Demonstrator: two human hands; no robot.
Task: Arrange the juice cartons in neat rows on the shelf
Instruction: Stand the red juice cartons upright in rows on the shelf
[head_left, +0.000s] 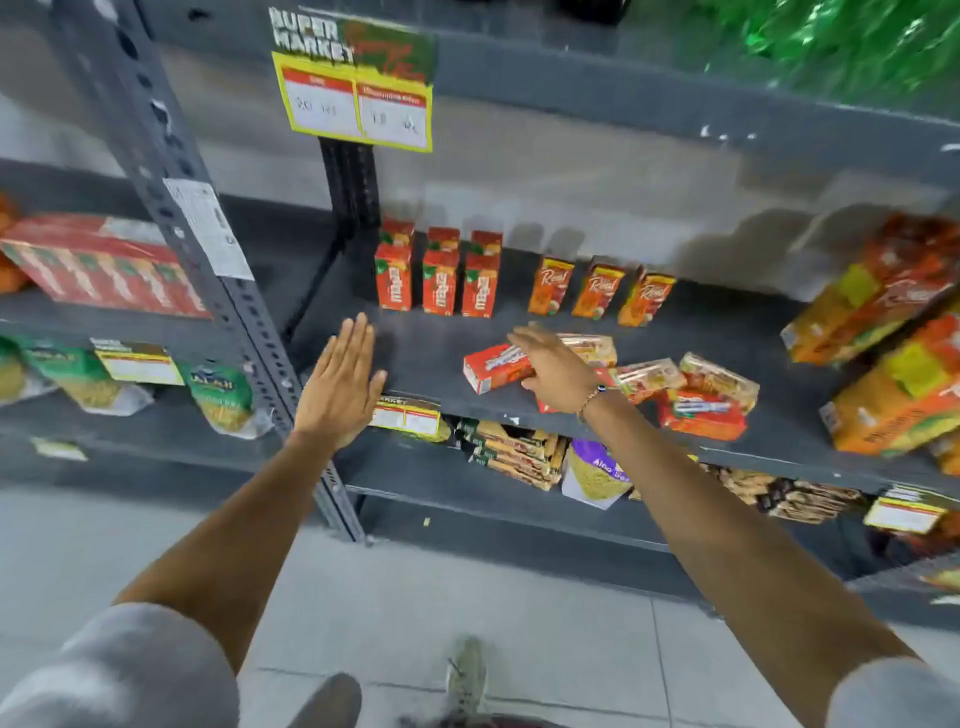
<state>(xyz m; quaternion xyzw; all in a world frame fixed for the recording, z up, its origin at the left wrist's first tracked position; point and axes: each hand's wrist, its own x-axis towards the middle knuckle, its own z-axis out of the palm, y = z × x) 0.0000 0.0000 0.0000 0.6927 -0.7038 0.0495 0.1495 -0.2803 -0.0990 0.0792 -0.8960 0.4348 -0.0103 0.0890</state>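
On the dark grey shelf (415, 343), red juice cartons (439, 280) stand upright in short rows at the back left. Three orange juice cartons (597, 288) stand to their right. Several cartons lie flat in a loose pile near the front edge (701, 395). My right hand (556, 364) is flat, fingers apart, over a red carton lying on its side (493, 369); I cannot tell whether it touches it. My left hand (345, 384) hovers open at the shelf's front left, holding nothing.
Large orange multipacks (883, 322) are stacked at the shelf's right end. A perforated upright post (208, 249) stands to the left, with red boxes (98, 270) beyond it. Price tags (408, 415) hang on the shelf edge. Packets (519, 452) fill the shelf below.
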